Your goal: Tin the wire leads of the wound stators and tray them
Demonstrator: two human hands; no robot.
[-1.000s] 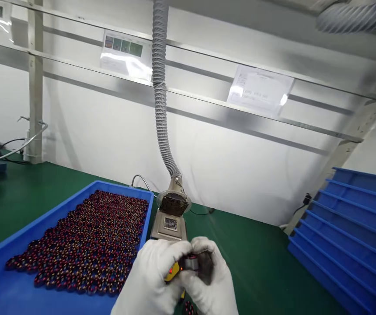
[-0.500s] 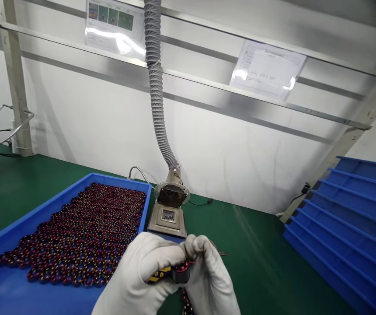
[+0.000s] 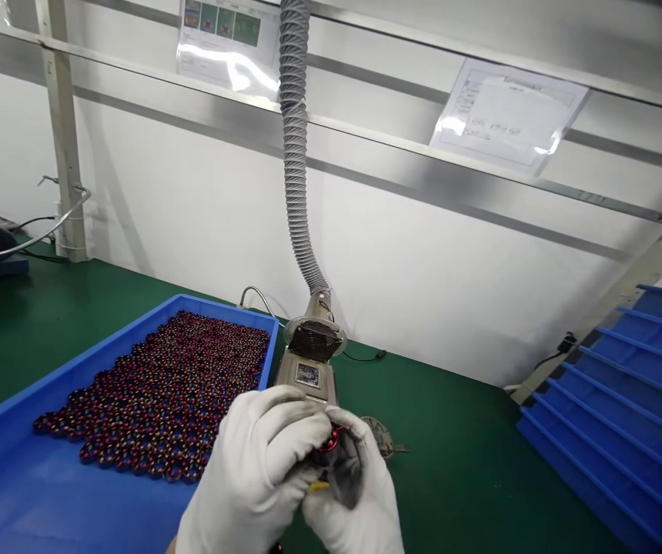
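Red-and-black ring (image 3: 331, 441) sits pinched in our left hand (image 3: 259, 462), maybe to keep it steady; our right hand (image 3: 366, 492) curls close, but we cannot tell its grip.

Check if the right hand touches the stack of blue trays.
Apart. The head view shows a broad stretch of green tabletop between the right hand and the stack of blue trays.
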